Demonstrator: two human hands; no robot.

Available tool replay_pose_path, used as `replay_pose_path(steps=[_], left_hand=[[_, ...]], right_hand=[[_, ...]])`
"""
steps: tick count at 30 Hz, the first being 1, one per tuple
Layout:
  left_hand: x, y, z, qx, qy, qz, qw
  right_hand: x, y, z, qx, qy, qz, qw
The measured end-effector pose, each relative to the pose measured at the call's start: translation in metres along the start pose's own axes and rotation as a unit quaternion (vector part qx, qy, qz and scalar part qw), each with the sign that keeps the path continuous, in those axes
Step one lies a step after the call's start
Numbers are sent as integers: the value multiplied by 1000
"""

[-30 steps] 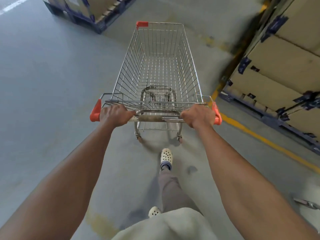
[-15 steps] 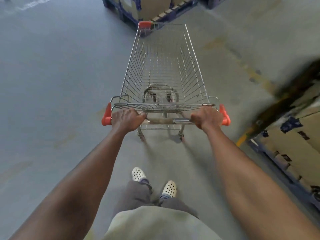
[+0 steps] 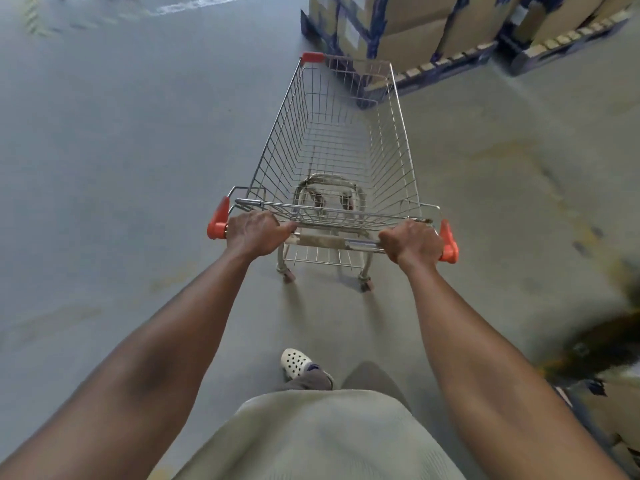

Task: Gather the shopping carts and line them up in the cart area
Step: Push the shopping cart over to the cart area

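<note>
An empty wire shopping cart [image 3: 332, 147] with red corner caps stands on the grey floor straight ahead of me. My left hand [image 3: 256, 233] grips the left end of its handle bar [image 3: 329, 241], next to the red end cap. My right hand [image 3: 412, 242] grips the right end of the same bar. The cart's rear wheels show below the bar; its front wheels are hidden under the basket. No other cart is in view.
Pallets stacked with cardboard boxes [image 3: 398, 26] stand just beyond the cart's front, slightly right. More boxes [image 3: 616, 407] sit at the lower right edge, blurred. Grey concrete floor [image 3: 121, 150] spreads to the left, with a white painted line at the top.
The cart and my view have swung left. The box racks at the right slid out of view to the lower right, and the pallets ahead came closer. Both hands kept their grip.
</note>
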State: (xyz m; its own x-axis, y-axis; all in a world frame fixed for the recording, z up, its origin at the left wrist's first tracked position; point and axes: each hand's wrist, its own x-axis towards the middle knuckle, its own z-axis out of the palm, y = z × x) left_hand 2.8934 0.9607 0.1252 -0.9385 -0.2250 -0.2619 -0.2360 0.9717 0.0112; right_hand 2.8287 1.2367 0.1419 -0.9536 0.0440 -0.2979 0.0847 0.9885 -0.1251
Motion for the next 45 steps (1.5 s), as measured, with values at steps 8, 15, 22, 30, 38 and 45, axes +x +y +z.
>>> replay_pose_path(steps=[8,15,22,30,38,45], left_hand=[[53,-94,-19,-27,-7,-81,996],[116,-192,-31,-61,1,-159,985],[177,-299,-44,-96,12,-220,971],[240,-418,-69,-149,41,-309,938],[326,-578,-86,-102,63,-346,930],[425,-693,-108,-112,63,-309,942]], right_hand=[[62,-121,-3,-4,0,-75,997],[135,-251,-2,-36,3,-137,990],[199,-397,-1,-53,-7,-217,975],[255,-560,2,-76,-30,-308,948],[289,-728,19,-53,-43,-349,935],[335,-845,22,-44,-50,-304,950]])
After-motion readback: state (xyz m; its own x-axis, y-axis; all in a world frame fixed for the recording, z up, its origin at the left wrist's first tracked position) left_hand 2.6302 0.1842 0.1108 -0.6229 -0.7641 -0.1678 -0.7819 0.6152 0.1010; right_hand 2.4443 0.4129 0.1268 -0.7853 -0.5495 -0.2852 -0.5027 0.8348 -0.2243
